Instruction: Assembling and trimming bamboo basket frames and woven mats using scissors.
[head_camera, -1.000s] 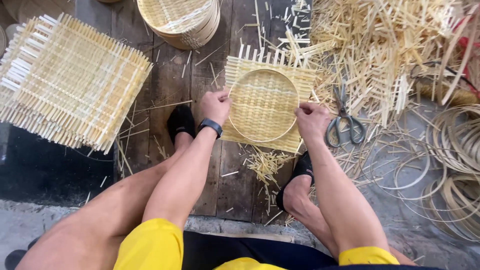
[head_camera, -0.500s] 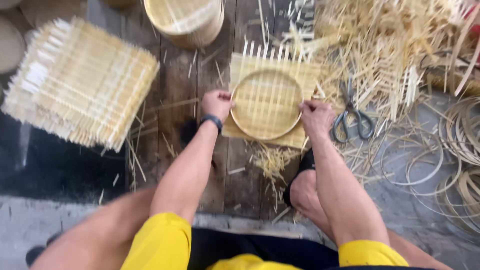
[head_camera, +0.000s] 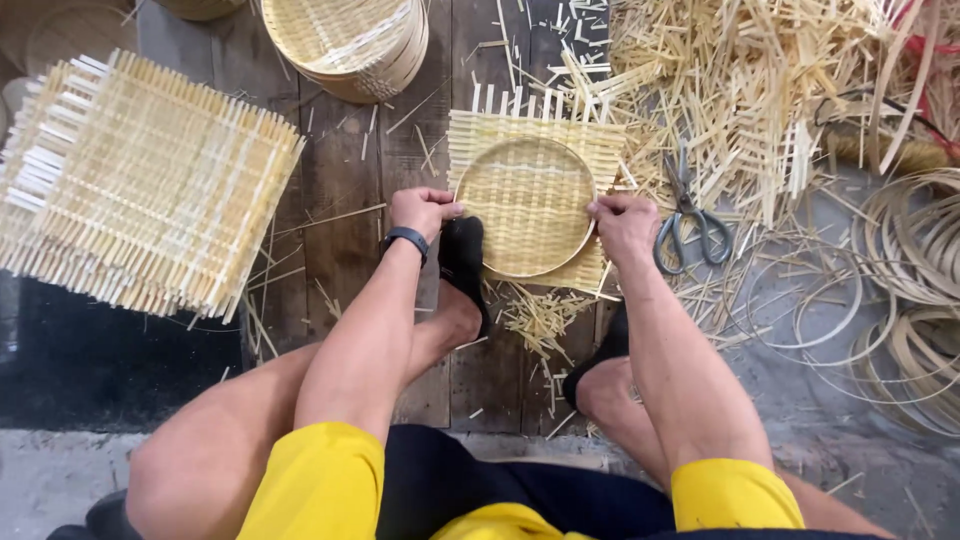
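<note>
A square woven bamboo mat (head_camera: 580, 140) lies on the wooden boards with a round bamboo hoop (head_camera: 525, 206) pressed into its middle, shaping a shallow tray. My left hand (head_camera: 422, 210), with a dark band on the wrist, grips the hoop's left rim. My right hand (head_camera: 625, 224) grips the right rim. Both my feet in black socks rest just below the mat, the left foot (head_camera: 463, 262) touching its lower left edge.
A stack of flat woven mats (head_camera: 135, 190) lies at the left. Finished round trays (head_camera: 345, 40) are stacked at the top. Scissors (head_camera: 688, 225) lie right of my hand. Cut bamboo strips (head_camera: 760, 90) and loose hoops (head_camera: 905, 290) fill the right side.
The view has shifted and drawn closer. My hands keep their grip on the hoop's two sides, and my left foot now sits closer under the mat.
</note>
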